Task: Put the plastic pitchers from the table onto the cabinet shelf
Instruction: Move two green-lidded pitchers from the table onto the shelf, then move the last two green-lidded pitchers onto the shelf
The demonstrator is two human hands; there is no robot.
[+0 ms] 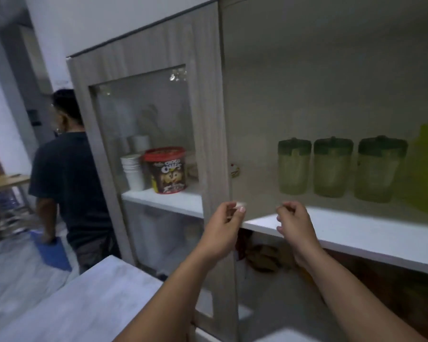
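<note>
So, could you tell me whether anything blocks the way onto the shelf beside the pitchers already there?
Nothing visible does. The cabinet door is swung open to the left, and the white shelf is bare left of the three green-lidded pitchers.

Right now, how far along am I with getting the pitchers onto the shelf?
Three green-lidded pitchers already stand in a row on the shelf. Nothing is being carried: the left hand pinches the door edge, the right hand hovers empty. The table corner in view shows no pitchers, so likely only closing the door remains.
</note>
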